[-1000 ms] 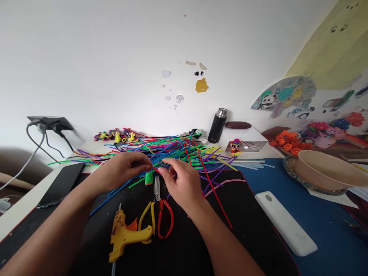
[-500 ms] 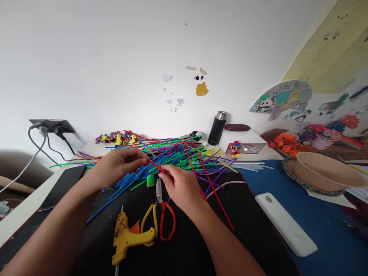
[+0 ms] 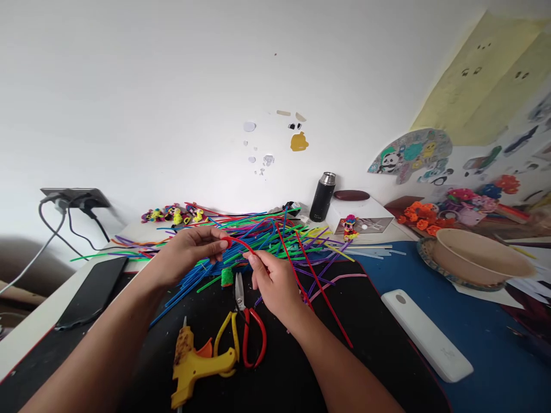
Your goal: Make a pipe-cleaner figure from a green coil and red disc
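A red pipe cleaner (image 3: 241, 244) runs between my two hands, with a small round coil at its left end. My left hand (image 3: 189, 250) pinches the coiled end between thumb and fingers. The other stretch is pinched by my right hand (image 3: 275, 281), near the middle of the view. Just below the hands stands a small green fuzzy cylinder (image 3: 227, 277). Behind them spreads a pile of blue, green, purple and red pipe cleaners (image 3: 267, 235). Two loose red stems (image 3: 325, 291) lie to the right of my right hand.
Red-handled scissors (image 3: 246, 332), yellow-handled pliers (image 3: 221, 332) and a yellow glue gun (image 3: 193, 364) lie on the black mat. A phone (image 3: 92, 292) is at left; a white power bank (image 3: 426, 332), bowl (image 3: 482, 252) and black thermos (image 3: 322, 198) are at right.
The red pipe cleaner's left end now shows as a round coil, and its free stretch bows upward. My right hand has shifted slightly right and down. The camera view has shifted a little.
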